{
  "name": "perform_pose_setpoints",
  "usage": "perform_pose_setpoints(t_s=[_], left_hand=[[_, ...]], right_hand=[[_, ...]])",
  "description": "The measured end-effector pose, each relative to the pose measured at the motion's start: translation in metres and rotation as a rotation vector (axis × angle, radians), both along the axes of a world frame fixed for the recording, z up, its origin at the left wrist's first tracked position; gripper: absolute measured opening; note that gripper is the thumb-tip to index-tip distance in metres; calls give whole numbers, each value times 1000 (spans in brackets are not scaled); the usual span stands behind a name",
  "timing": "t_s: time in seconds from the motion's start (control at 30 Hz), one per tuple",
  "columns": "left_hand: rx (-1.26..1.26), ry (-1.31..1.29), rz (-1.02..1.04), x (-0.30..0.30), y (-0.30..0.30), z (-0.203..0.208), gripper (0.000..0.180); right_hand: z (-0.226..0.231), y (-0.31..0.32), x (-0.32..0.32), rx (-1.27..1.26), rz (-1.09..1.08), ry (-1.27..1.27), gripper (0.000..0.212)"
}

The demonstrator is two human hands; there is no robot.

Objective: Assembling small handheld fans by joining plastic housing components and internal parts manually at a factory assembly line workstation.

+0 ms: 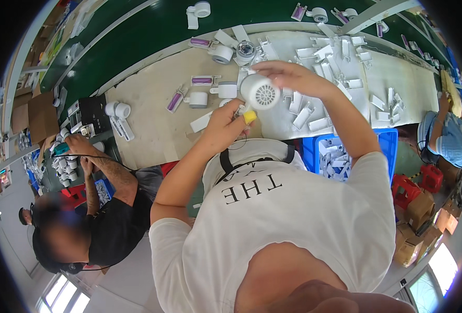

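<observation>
A white handheld fan head (pixel 262 93), with a round slotted grille, is up in front of me over the table. My right hand (pixel 296 78) is at its upper right edge, the fingers reaching over the top and the thumb slightly blurred at the front. Just below the fan head, my left hand (pixel 224 125) pinches a small yellow piece (pixel 249 117); how it joins the fan is hidden. A thin dark wire hangs below that hand. Left of it lie a white fan part (pixel 197 99) and an open white handle with a purple cell (pixel 175 100).
White handle shells (pixel 325 68) lie piled across the table's right side. A blue crate (pixel 392 151) of white parts stands at the near right edge. Leftward, a co-worker in black (pixel 118 229) works beside a black box (pixel 94 113). A green belt (pixel 137 47) runs behind.
</observation>
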State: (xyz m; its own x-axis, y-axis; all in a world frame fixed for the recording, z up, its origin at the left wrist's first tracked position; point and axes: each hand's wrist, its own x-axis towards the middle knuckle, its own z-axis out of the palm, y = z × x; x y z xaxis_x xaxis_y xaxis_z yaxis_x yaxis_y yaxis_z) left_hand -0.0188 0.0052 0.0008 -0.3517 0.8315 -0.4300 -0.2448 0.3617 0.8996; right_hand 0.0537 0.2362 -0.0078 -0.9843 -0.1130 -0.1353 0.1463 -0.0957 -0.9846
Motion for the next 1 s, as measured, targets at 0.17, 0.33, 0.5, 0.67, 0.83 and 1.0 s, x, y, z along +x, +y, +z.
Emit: perform_pose_setpoints(t_s=[0.17,0.33,0.5,0.67,0.83,1.0], left_hand=[[206,-389,310,-7,-2,-19,23],[274,-342,375,-1,0,-28,30],[269,-443,377,-7,-14,-27,34],[314,-439,457,1,-18,-28,23],[349,-419,650,11,-26,-30,18],[522,-396,964,20,-17,-37,22]], right_hand=[[-95,30,44,1154,-406,-583,47],[-151,2,50,1445,-477,-199,25],[-142,25,56,1522,50,234,45],[-123,42,42,1452,163,352,44],[-100,25,14,309,-597,-220,33],[-49,-27,-3,-506,-454,-26,43]])
